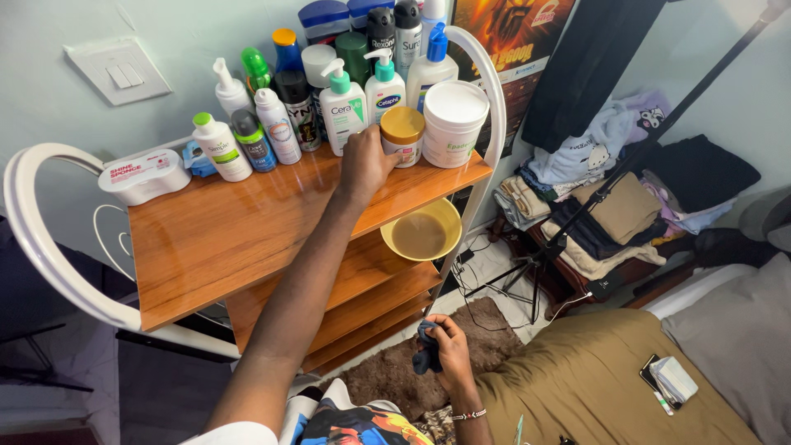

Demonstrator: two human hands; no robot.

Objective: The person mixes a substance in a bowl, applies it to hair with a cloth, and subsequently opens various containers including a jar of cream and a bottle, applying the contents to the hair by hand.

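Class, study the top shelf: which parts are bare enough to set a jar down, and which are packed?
The shelf is bare across its front and middle, from the wipes box to the left hand. The back edge is crowded with bottles and jars. The right hand holds a cloth below.

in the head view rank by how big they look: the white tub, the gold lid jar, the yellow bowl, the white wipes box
1. Yellow bowl, widest.
2. White tub and white wipes box: look alike in size, so no ranking between them.
3. Gold-lid jar, smallest; the left hand partly covers it.
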